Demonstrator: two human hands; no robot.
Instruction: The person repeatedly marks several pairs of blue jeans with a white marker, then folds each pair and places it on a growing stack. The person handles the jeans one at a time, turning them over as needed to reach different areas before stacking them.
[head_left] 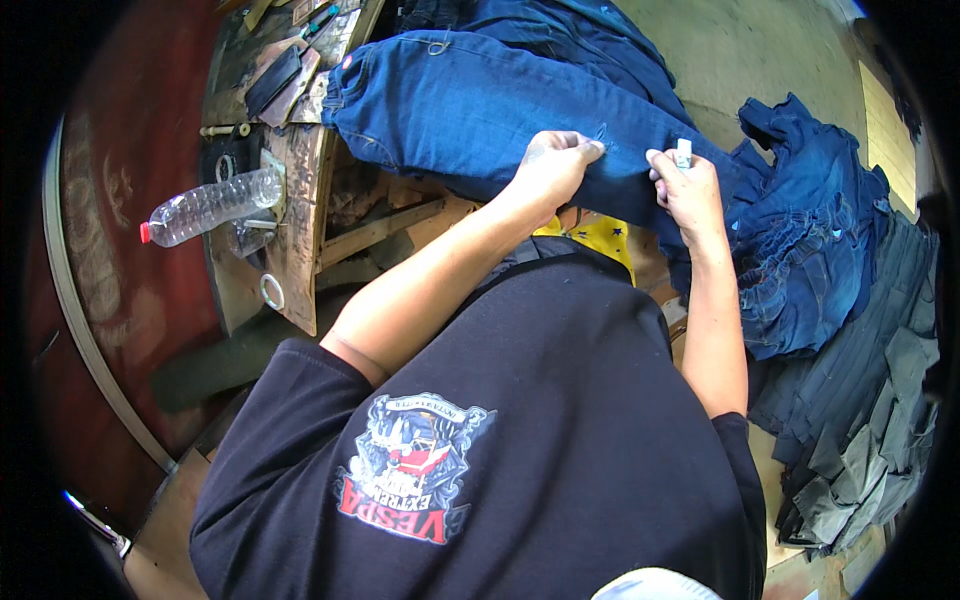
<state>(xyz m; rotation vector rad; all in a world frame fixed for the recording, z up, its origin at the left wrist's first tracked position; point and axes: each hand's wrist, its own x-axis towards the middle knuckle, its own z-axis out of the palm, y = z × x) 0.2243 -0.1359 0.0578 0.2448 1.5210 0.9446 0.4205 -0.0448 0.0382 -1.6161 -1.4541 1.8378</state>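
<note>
Thumb and forefinger of the left hand [558,165] are pinched together beside what looks like a small tuft of thread [601,131] on blue denim trousers [470,100]; whether they grip the thread itself, I cannot tell. The right hand [690,197] is curled around a small pale object [684,153] of unclear kind, over the same cloth. The trousers stretch crosswise under both hands, waist end at the wooden table [300,215] on the left, the other end running toward a crumpled denim heap [800,260] on the right. Judging by their look, they are already sewn into shape and only small details seem left: the tuft stands out, and a loose loop of thread [438,45] lies near the upper edge. Farther out, darker denim [610,45] lies behind, yellow cloth [605,238] shows below, and grey garments [870,400] are piled beyond the heap; nothing shows which of these are finished. The table bears a clear bottle [215,208] with a red cap.
</note>
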